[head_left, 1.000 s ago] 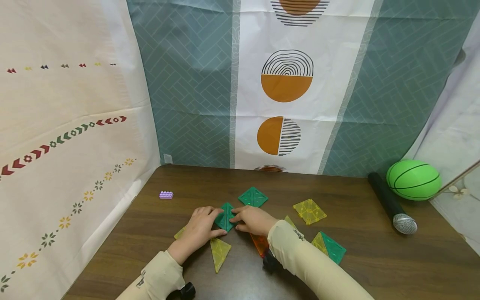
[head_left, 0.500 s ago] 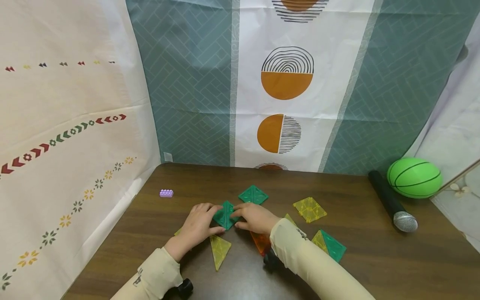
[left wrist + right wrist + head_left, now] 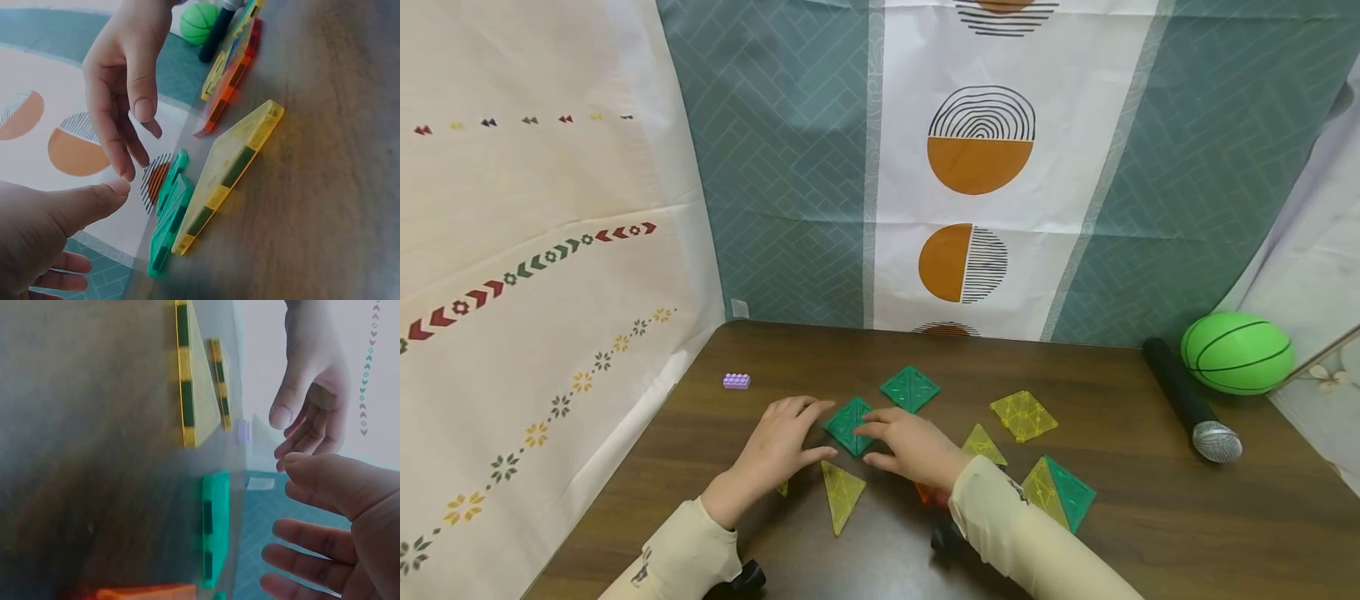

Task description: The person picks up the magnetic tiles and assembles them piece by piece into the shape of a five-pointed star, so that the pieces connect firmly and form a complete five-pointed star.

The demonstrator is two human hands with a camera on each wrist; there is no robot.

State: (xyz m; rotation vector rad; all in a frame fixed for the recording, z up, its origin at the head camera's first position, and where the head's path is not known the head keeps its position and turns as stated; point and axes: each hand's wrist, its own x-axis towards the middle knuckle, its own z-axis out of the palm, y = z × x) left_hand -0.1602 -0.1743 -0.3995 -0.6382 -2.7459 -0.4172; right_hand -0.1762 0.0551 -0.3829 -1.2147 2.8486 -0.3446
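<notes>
Flat translucent tiles lie on the dark wooden table. A green diamond made of two triangular tiles (image 3: 848, 427) lies between my hands. To its left, my left hand (image 3: 771, 450) hovers, fingers relaxed and holding nothing. My right hand (image 3: 913, 446) is over the diamond's right side, its fingers loosely bent; both wrist views show it raised above the tiles. A second green diamond (image 3: 910, 388) lies just behind. In front is a yellow triangle (image 3: 842, 493), and another yellow tile (image 3: 783, 488) is mostly covered by my left hand. My right arm partly hides an orange tile (image 3: 922, 492).
Right of my right hand lie a yellow triangle (image 3: 984, 444), a yellow diamond (image 3: 1024, 415) and a joined yellow tile (image 3: 1043, 492) and green tile (image 3: 1077, 497). Farther right are a microphone (image 3: 1191, 404) and a green ball (image 3: 1237, 353). A purple toy brick (image 3: 737, 381) sits back left.
Both hands have come away from the near green diamond. My left hand has drawn back to the left, showing more of the diamond and the yellow triangle in front.
</notes>
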